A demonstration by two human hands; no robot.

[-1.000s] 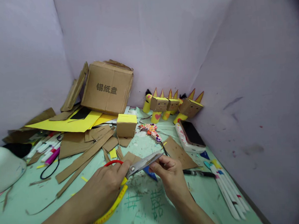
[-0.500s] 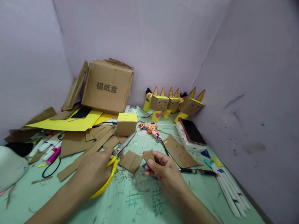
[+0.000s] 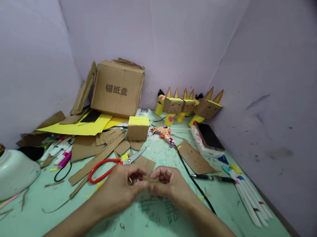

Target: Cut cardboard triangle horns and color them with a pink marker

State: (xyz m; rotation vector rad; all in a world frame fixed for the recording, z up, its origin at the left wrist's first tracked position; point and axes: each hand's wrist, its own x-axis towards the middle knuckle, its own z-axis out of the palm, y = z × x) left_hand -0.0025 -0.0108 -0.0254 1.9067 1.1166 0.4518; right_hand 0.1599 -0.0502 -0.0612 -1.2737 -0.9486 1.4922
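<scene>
My left hand (image 3: pixel 119 192) and my right hand (image 3: pixel 170 185) meet over the green table (image 3: pixel 143 226), both pinching one small brown cardboard piece (image 3: pixel 151 180) between their fingertips. Just beyond my left hand, the scissors (image 3: pixel 111 168) with red and yellow handles lie on the table, blades pointing right toward a flat cardboard square (image 3: pixel 145 164). Neither hand touches the scissors.
A large cardboard box (image 3: pixel 117 88), yellow paper sheets (image 3: pixel 81 126) and cardboard strips fill the back left. A small yellow-topped box (image 3: pixel 138 128), cardboard figures (image 3: pixel 190 107), a phone (image 3: pixel 209 137), a glue gun (image 3: pixel 166 133) with black cord, markers (image 3: pixel 247 195) at right, a white bowl (image 3: pixel 10 172) at left.
My left hand has laid the scissors down on the table and come to the cardboard piece held by my right hand. Both hands now grip that piece.
</scene>
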